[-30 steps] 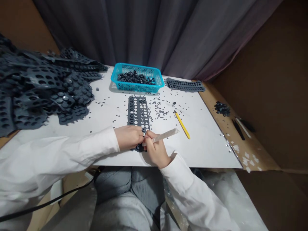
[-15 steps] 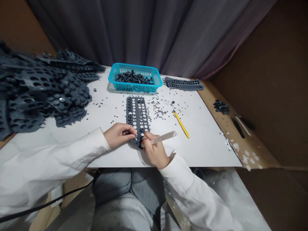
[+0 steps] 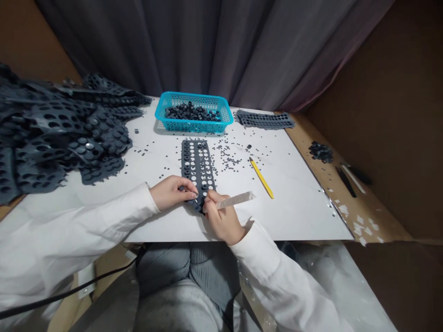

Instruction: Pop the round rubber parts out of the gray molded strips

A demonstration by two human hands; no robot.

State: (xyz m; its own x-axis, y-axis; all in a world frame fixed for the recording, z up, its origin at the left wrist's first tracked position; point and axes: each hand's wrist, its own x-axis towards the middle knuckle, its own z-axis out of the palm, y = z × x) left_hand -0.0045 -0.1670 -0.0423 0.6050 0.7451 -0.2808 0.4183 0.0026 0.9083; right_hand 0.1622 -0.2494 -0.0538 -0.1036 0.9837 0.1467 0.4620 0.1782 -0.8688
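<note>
A dark grey rubber sheet [image 3: 198, 161] with rows of round holes lies flat on the white board, its near end between my hands. My left hand [image 3: 174, 193] is closed at the sheet's left edge, thumb and fingertips pinching it. In my right hand [image 3: 223, 219] is a slim, whitish pen-like tool [image 3: 237, 199], gripped like a pen and slanting up to the right. The tool's lower tip is hidden by my fingers at the sheet's near right corner. Some holes still hold dark round plugs; others show white board through them.
Behind the sheet stands a blue basket [image 3: 194, 127] with small black pieces. A large heap of grey rubber sheets [image 3: 65, 133] fills the left. Tiny dark discs, a yellow pencil-like tool [image 3: 261, 177] and another perforated strip [image 3: 265, 120] lie to the right. A dark pile [image 3: 320, 152] sits on cardboard.
Both hands stay at the sheet's near end in almost the same pose. The view has shifted very slightly.
</note>
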